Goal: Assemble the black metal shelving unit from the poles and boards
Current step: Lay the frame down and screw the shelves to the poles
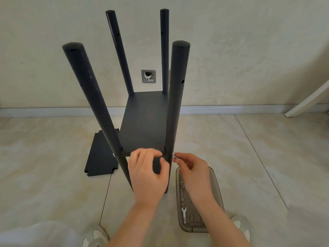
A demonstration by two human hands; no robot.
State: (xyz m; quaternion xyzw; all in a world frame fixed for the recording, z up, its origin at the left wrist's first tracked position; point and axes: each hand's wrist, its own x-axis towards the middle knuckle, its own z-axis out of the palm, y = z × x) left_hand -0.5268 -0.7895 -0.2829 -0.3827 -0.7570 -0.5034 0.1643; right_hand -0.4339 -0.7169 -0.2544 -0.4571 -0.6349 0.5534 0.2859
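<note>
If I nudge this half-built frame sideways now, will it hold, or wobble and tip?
Probably wobbles: only one board ties the four poles, low down, and their tops stand free. The corner at the near right pole may be loose, since the right hand pinches a small silver part beside it. Tall and narrow, so it may tip.

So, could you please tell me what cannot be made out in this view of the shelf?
Head view only:
- Joint of mounted board and near right pole: behind the left hand, whose grip is unclear.
- Silver piece pinched by the right hand: only its tip shows.
- Spare board: partly behind the near left pole.
- Small parts in the tray: too small to identify.
</note>
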